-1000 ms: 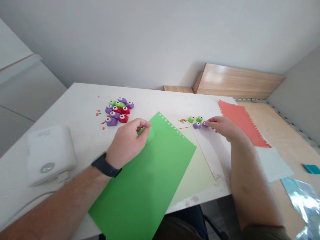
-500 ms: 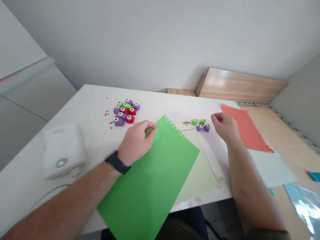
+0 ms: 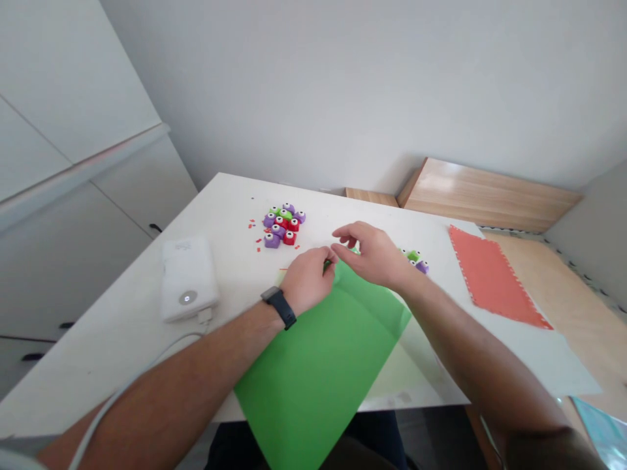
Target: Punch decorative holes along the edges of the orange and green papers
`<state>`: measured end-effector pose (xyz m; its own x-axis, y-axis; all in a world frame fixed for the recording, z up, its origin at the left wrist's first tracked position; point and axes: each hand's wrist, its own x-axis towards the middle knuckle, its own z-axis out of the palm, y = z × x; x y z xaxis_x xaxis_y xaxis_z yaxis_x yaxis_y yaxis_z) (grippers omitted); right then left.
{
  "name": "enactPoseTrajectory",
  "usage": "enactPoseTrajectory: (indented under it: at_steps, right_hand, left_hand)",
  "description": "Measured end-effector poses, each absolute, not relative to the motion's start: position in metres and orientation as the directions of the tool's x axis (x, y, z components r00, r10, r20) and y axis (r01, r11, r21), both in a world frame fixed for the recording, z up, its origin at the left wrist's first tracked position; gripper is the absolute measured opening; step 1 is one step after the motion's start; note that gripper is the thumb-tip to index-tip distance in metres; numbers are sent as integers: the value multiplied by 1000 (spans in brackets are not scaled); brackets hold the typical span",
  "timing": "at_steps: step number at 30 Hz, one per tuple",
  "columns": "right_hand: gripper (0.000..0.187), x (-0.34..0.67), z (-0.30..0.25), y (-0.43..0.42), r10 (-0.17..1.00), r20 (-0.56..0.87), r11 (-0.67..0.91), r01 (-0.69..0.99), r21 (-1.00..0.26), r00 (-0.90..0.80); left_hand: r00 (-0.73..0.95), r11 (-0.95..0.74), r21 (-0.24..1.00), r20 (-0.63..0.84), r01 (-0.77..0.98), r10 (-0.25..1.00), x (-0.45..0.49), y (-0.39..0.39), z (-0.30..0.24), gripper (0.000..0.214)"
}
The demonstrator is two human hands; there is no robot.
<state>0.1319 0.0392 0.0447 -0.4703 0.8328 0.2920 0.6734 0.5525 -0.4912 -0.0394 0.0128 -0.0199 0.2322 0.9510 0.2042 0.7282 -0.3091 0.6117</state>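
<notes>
Head view: a bright green card sheet [image 3: 318,372] lies angled across the white counter [image 3: 122,339], its upper corner beneath both hands. The left hand [image 3: 308,281] curls at that corner; whether it pinches the card cannot be told. The right hand [image 3: 367,254] is spread, fingers apart, just beside it. Purple, red and green craft paper punches [image 3: 284,225] cluster beyond.

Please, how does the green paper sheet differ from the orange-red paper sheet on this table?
The green paper sheet is green; the orange-red paper sheet is orange-red. The green sheet hangs over the near edge of the white table; the orange-red sheet does not. The left hand and right hand are at the green sheet, none at the orange-red. Both are flat rectangles.
</notes>
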Motion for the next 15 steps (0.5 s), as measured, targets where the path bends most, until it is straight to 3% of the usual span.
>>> enactPoseTrajectory:
  at_steps: [9, 15]
  right_hand:
    - [28, 39, 19, 121, 800, 16, 569, 749, -340, -600]
    - [24, 31, 10, 123, 776, 10, 604, 738, -300, -631]
  left_hand:
    - [278, -347, 581, 208, 736, 938, -38, 11, -23, 14]
    - [273, -332, 581, 189, 743, 943, -37, 9, -22, 13]
